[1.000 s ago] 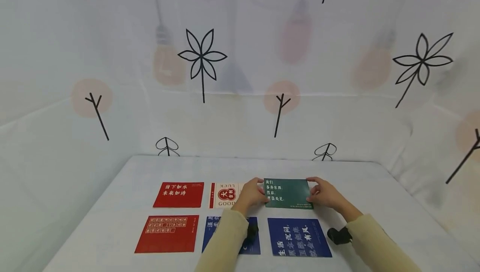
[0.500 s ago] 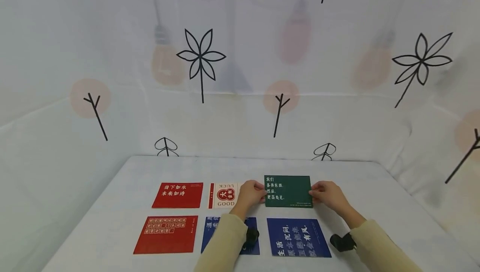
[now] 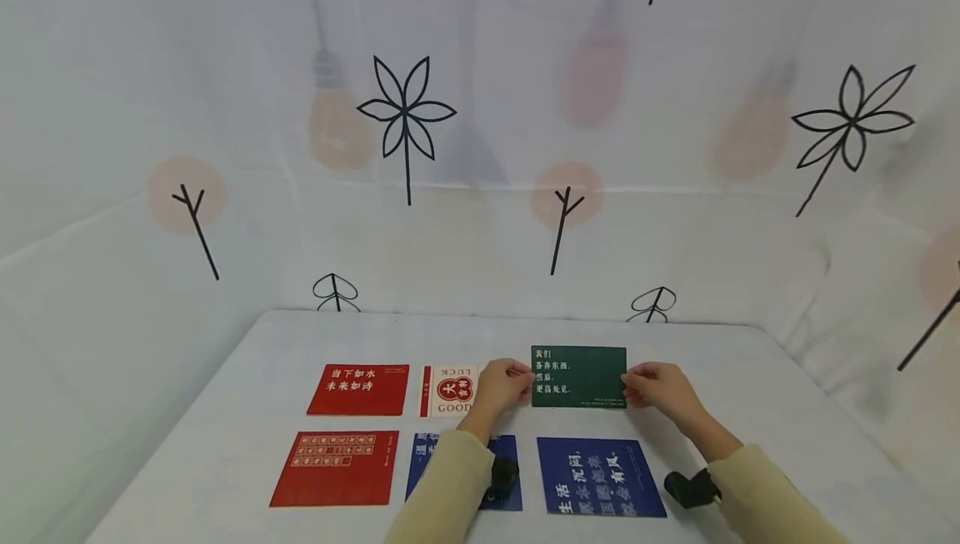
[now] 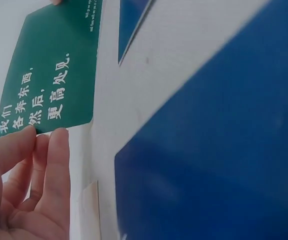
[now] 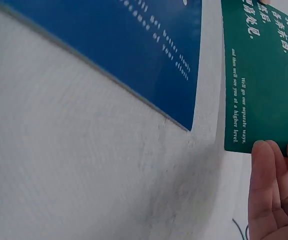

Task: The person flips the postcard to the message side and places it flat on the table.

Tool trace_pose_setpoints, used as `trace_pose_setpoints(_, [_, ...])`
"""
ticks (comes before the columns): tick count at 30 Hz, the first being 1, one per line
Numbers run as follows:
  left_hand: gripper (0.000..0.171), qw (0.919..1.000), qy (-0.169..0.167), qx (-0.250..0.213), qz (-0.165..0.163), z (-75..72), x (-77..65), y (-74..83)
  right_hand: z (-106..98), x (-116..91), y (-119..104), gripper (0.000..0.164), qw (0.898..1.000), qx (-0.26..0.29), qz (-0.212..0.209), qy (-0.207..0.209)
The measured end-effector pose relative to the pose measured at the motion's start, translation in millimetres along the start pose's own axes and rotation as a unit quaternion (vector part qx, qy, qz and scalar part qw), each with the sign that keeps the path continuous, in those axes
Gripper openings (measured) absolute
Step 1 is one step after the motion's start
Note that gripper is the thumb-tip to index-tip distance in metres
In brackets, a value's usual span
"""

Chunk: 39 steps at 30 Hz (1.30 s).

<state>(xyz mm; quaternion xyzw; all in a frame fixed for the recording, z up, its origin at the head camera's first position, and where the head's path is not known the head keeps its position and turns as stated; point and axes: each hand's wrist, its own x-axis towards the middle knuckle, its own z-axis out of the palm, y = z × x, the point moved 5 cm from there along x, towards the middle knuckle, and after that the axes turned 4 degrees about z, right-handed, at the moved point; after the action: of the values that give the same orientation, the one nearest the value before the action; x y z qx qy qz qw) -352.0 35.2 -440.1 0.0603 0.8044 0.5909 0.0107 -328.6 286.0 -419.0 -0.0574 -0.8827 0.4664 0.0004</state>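
A green postcard (image 3: 579, 377) with white Chinese writing is held up above the back of the table, its printed face toward me. My left hand (image 3: 504, 386) pinches its left edge between thumb and fingers, which the left wrist view shows at a corner of the green postcard (image 4: 54, 75). At the opposite edge my right hand (image 3: 660, 390) pinches it too; in the right wrist view thumb and fingertips (image 5: 261, 150) grip the card's short side. Below it lies a blue postcard (image 3: 600, 477). Left of my left hand, a cream "GOOD LUCK" postcard (image 3: 450, 394) is partly covered by that hand.
Two red postcards (image 3: 358, 390) (image 3: 334, 469) lie at the left of the white table (image 3: 225, 444). Another blue postcard (image 3: 510, 452) sits partly under my left sleeve (image 3: 442, 486). A patterned white cloth (image 3: 480, 252) hangs behind the table's back edge.
Both hands have raised the green postcard a little and tipped it more upright, so its face shows more squarely. The other postcards have stayed where they lie.
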Motion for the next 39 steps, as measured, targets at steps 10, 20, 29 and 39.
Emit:
trace_pose_setpoints(10, [0.012,0.9999,0.007,-0.009,-0.005,-3.2,-0.8,1.1,1,-1,-3,0.034,0.997,0.075,0.011,-0.024])
trace_pose_setpoints(20, [0.013,0.9999,0.010,-0.011,0.003,-6.5,-2.7,2.8,3,-3,-3,0.030,0.993,0.112,0.019,-0.016])
trace_pose_setpoints(29, [0.015,0.9965,0.001,-0.078,-0.029,-3.4,-1.5,1.6,-4,0,1,0.038,0.991,0.130,0.022,0.004])
trace_pose_setpoints(39, [0.018,0.9903,0.000,-0.128,-0.053,-3.9,-2.2,-1.3,-5,-4,-2,0.031,0.989,0.147,0.026,0.009])
